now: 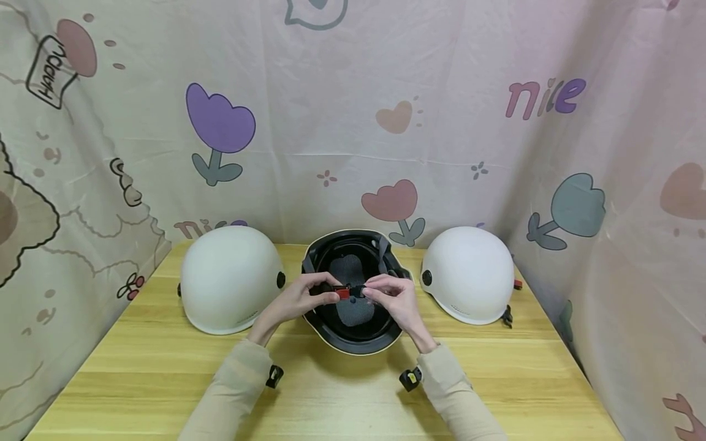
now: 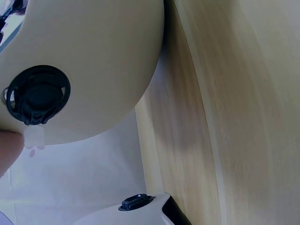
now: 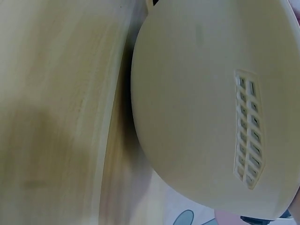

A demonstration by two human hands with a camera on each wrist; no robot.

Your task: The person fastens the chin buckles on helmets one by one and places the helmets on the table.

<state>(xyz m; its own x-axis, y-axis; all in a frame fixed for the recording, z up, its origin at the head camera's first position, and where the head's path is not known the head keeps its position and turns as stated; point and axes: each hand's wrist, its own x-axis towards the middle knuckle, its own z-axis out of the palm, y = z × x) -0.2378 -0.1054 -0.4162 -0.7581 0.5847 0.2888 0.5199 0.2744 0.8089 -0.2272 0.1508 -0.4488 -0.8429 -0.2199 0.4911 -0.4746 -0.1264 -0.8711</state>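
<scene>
An upturned white helmet (image 1: 357, 350) with a black lining lies at the middle of the table, its inside facing up. Over its opening, my left hand (image 1: 300, 298) pinches the red end of a strap buckle (image 1: 343, 294). Close beside it, the fingers of my right hand (image 1: 398, 300) pinch the buckle's black end (image 1: 357, 291). The two ends meet or nearly meet; whether they are locked I cannot tell. The helmet's shell (image 2: 103, 70) fills the left wrist view, with a black round fitting (image 2: 40, 95). Slotted vents (image 3: 249, 126) show in the right wrist view.
A white helmet (image 1: 228, 275) stands dome up to the left, and another white helmet (image 1: 469, 269) to the right with a black and red fitting at its far side. Behind the wooden table (image 1: 342, 404) hangs a printed curtain (image 1: 325, 92).
</scene>
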